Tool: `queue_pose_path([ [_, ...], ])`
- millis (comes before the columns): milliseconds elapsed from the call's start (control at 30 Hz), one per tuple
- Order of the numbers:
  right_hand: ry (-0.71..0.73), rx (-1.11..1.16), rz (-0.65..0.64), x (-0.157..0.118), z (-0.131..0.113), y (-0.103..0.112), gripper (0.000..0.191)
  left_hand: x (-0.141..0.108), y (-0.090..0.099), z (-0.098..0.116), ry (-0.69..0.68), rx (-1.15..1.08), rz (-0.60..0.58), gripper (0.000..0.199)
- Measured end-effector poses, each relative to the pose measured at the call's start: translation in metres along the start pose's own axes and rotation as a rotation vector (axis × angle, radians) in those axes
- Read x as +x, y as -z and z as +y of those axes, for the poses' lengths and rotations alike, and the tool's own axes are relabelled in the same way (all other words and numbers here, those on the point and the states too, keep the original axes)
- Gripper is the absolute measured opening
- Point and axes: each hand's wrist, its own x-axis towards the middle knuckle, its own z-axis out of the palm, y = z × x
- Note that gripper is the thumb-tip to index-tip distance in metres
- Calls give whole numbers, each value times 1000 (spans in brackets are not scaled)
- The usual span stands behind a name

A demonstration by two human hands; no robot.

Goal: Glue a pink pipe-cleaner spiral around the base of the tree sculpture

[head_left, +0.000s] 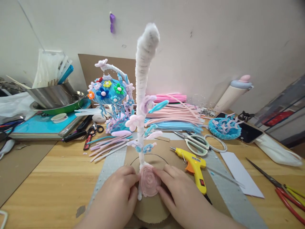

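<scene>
A pink coiled disc (150, 180) lies on a round cardboard base (152, 211), at the foot of an upright white fuzzy stem (141, 79). Pink, purple and blue fuzzy flowers and leaves stick out from the stem. My left hand (119, 194) has its fingers bent together at the disc's left edge and the stem's foot. On the other side, my right hand (178, 187) grips the disc's right edge between thumb and fingers.
A yellow glue gun (194, 167) lies right of the base, with white-handled scissors (196, 144) behind it. Red-handled scissors (283, 190) are far right. Pipe cleaners (173, 116) and a flowered blue model (107, 92) stand behind; a metal bowl (52, 95) is back left.
</scene>
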Motion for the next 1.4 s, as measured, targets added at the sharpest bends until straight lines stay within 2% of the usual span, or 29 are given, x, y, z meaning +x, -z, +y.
queue_pose_path([
  [233,-5,4,-5,1,0,1,38,-2,-1,2,42,43,-3,33],
  [367,2,11,4,1,1,1,39,-1,1,-3,78,46,47,28],
  [700,0,9,-4,1,1,2,40,1,-9,-11,-82,51,42,35],
  [1133,14,16,12,1,1,-1,40,9,-10,-9,-44,164,-15,47],
  [1267,8,8,9,0,1,-2,40,6,-8,-7,-35,81,28,41],
  [1400,10,-3,4,0,1,-1,39,3,-4,-6,5,-252,145,31],
])
